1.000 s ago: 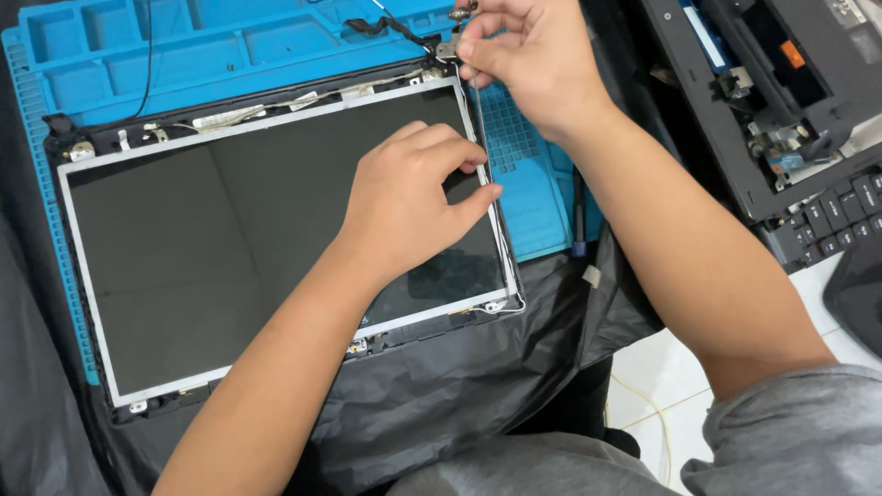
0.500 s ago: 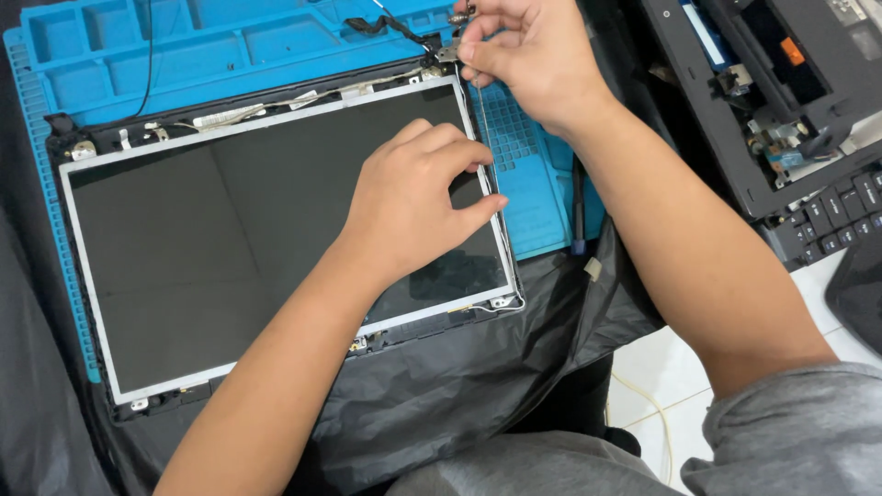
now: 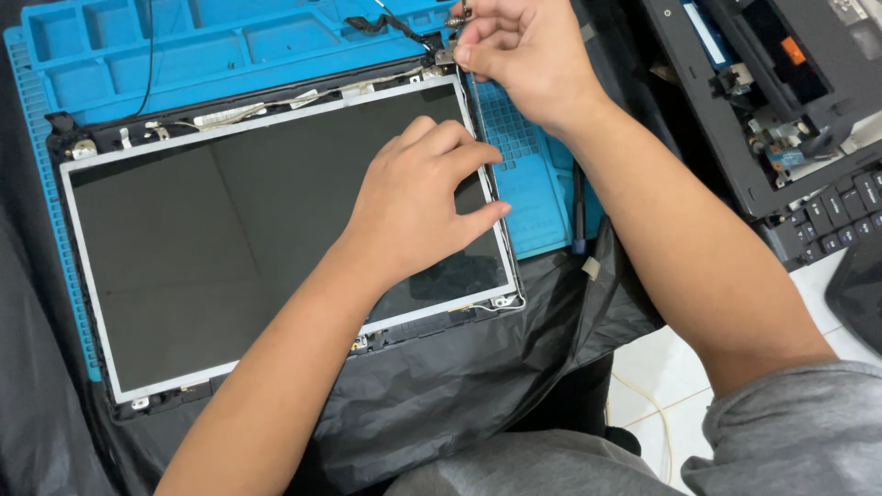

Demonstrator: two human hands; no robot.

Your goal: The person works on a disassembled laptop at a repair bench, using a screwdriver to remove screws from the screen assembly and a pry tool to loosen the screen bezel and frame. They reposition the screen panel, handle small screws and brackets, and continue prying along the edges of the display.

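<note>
A bare laptop screen panel [image 3: 211,248] with a silver frame lies in its black lid shell on a blue repair mat [image 3: 230,46]. My left hand [image 3: 418,202] rests on the panel's right side, with the fingers curled at the right frame edge and the thumb along it, holding it down. My right hand [image 3: 524,55] is at the panel's top right corner by the hinge. Its fingers pinch a small metal tool [image 3: 457,15] whose tip is hidden. A black cable [image 3: 390,23] runs to that corner.
An opened laptop base [image 3: 781,101] with exposed parts and a keyboard [image 3: 841,216] sits at the right. Black plastic sheeting [image 3: 478,386] covers my lap under the lid. White tiled floor [image 3: 661,377] shows at the lower right. A thin black wire [image 3: 149,55] crosses the mat.
</note>
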